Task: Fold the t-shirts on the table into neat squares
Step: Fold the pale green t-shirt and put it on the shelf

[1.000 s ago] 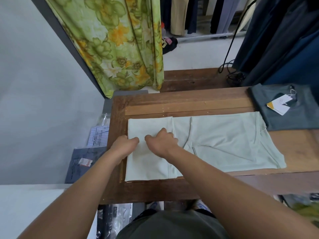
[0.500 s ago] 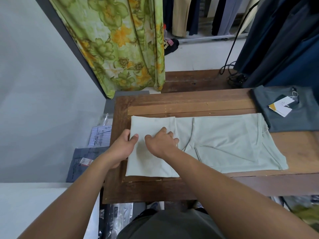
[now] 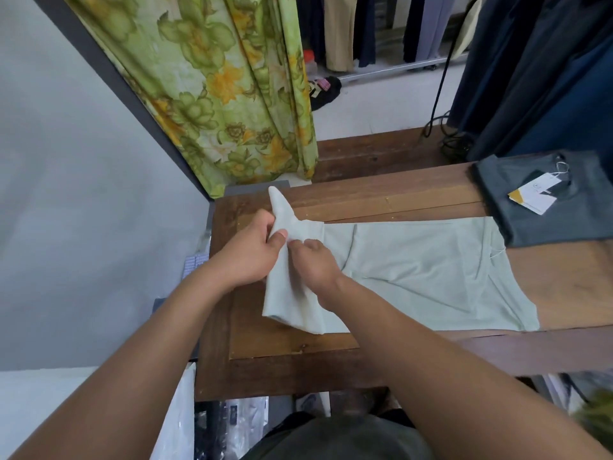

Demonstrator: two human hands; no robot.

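A pale green t-shirt (image 3: 428,260) lies lengthwise across the wooden table (image 3: 381,200), folded into a long strip with its neck end to the right. Its left end is lifted off the table and stands up in a fold. My left hand (image 3: 252,254) grips that raised end from the left, thumb on top. My right hand (image 3: 315,260) pinches the same fold just to the right of it, fingers pressed into the cloth.
A folded dark grey t-shirt (image 3: 544,207) with a white and yellow tag (image 3: 532,195) lies at the table's far right. A green floral curtain (image 3: 215,84) hangs behind the table's left corner. Dark clothes (image 3: 537,71) hang at the right. Plastic-wrapped packs lie on the floor to the left.
The shirt's left end lay flat under both hands; now both hands have gripped it and raised it off the table, turning it over toward the right.
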